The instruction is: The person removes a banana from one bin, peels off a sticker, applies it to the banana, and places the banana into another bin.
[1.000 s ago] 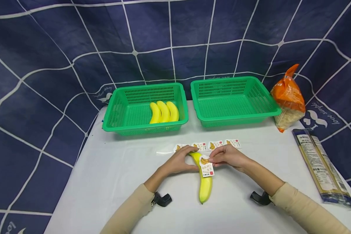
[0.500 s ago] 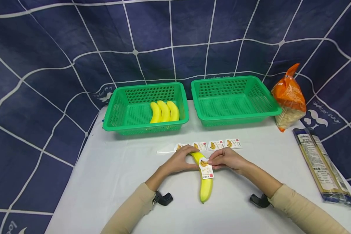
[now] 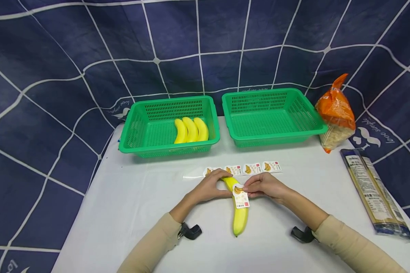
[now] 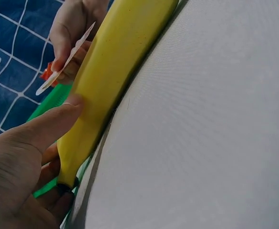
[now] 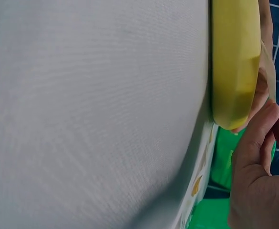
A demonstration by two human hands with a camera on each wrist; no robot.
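A yellow banana (image 3: 240,217) lies on the white table (image 3: 140,212), its stem end pointing toward the baskets. My left hand (image 3: 212,187) grips that stem end, thumb pressed on the peel (image 4: 106,71). My right hand (image 3: 263,185) pinches a white banana sticker (image 3: 241,197) and holds it against the banana's upper part; the same sticker (image 4: 65,59) shows edge-on in the left wrist view. The right wrist view shows the banana (image 5: 234,57) and my right fingers (image 5: 256,143) beside it. A strip of several more stickers (image 3: 246,169) lies just behind my hands.
Two green baskets stand at the back: the left basket (image 3: 133,132) holds three bananas (image 3: 191,130), the right basket (image 3: 314,121) holds nothing. An orange bag (image 3: 335,112) and a long flat packet (image 3: 372,193) lie at the right. A dark blue netted cloth hangs behind.
The sticker has settled slightly closer onto the banana; both hands stay in almost the same place.
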